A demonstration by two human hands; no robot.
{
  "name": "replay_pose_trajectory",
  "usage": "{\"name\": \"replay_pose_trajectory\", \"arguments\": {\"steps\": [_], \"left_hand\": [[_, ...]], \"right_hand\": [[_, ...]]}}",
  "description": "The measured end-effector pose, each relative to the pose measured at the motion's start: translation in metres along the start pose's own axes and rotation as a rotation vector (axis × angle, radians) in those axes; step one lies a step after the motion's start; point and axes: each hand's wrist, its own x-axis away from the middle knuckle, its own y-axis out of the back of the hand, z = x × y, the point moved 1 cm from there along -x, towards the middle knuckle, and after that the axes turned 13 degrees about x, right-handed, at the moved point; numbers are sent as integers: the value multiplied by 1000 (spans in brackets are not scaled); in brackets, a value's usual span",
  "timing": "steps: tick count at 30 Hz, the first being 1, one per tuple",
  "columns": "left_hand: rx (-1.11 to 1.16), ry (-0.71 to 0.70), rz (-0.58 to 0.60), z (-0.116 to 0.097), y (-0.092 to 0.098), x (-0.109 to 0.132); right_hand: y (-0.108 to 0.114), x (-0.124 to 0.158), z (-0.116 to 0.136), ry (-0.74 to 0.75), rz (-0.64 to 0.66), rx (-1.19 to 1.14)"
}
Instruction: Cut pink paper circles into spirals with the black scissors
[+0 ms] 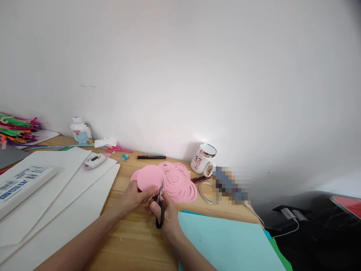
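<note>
My left hand [137,196] pinches the lower edge of a round pink paper disc [150,177], holding it up above the wooden table. In my right hand [167,213] is a pair of scissors [160,210] with black handles. Their blades point up along the right edge of the disc; whether paper lies between the blades I cannot tell. Just behind and to the right is a pile of pink paper spirals and circles [177,182], partly covered by the disc and my hands.
White sheets [84,210] with a white box [25,186] lie left, light-blue paper [225,241] at right. Behind are a mug [200,160], black marker [151,157], pink scissors [120,149], teal cap [125,156], white bottle [81,131] and pipe cleaners [18,130].
</note>
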Motion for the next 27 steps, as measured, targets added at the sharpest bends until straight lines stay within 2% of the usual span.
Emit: {"name": "replay_pose_trajectory", "arguments": {"steps": [7,16,27], "left_hand": [[-21,36,-32,-6,-1,1],[-76,-17,-45,-6,3,0],[-22,-79,-76,-4,5,-2]], "right_hand": [[2,0,-13,-2,2,8],[0,1,-15,-48,-8,-71],[-4,2,-5,-75,-12,-93]]}}
